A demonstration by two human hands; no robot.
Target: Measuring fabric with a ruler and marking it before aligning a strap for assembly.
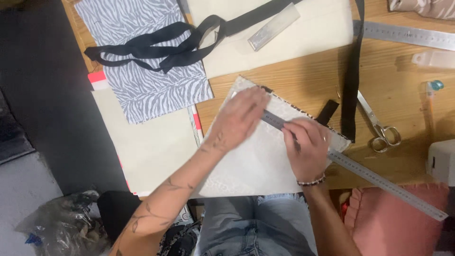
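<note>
My left hand [237, 121] lies flat, fingers spread, pressing a long steel ruler [379, 182] onto a white fabric piece [251, 163] on the wooden table [403, 114]. The ruler runs diagonally from under that hand toward the lower right. My right hand [307, 147] rests on the ruler and fabric with fingers curled; something thin seems pinched in it, but I cannot make it out. A short black strap end [328, 111] pokes out at the fabric's far edge.
Scissors [379, 128] lie right of the hands. A long black strap [353, 71] runs down the table. Zebra-print fabric [142, 80], cream fabric [284, 33], a second steel ruler [407, 34] and a clear plastic bar [274, 26] lie further off. A pink cushion [379, 213] sits below.
</note>
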